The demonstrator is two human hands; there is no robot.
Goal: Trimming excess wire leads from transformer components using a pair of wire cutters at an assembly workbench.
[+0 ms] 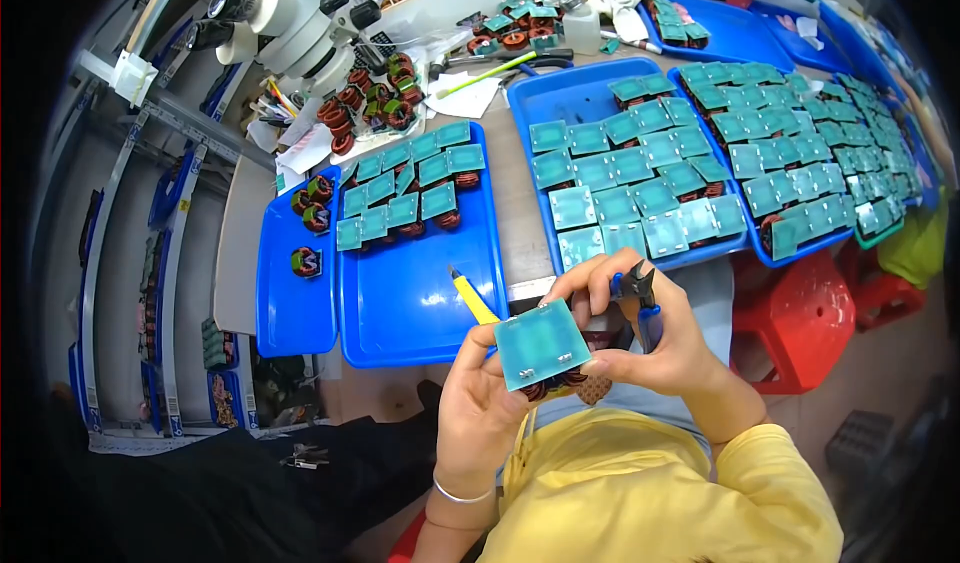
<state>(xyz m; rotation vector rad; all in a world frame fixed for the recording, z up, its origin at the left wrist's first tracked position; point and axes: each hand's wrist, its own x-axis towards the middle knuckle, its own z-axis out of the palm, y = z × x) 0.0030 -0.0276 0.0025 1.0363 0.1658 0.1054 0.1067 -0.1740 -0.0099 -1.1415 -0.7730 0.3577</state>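
In front of my chest is a toroidal coil with a square green board (541,343) on top. Dark copper windings show under the board's near edge, and short metal pins stick up near two of its sides. My left hand (478,415) is closed around the left side of this coil. On the other side, my right hand (678,338) has a pair of small cutters (640,303) with dark jaws and blue handles tucked in it, jaws pointing up. Its thumb and fingertips also touch the board's right and far edges. A yellow utility knife (472,296) lies just beyond my left hand.
Blue trays (400,325) hold rows of similar board-topped coils, with more trays (640,69) to the right. A smaller blue tray (290,318) has several bare coils. A microscope (290,33) stands at the back left. Red stools (795,323) are at the right.
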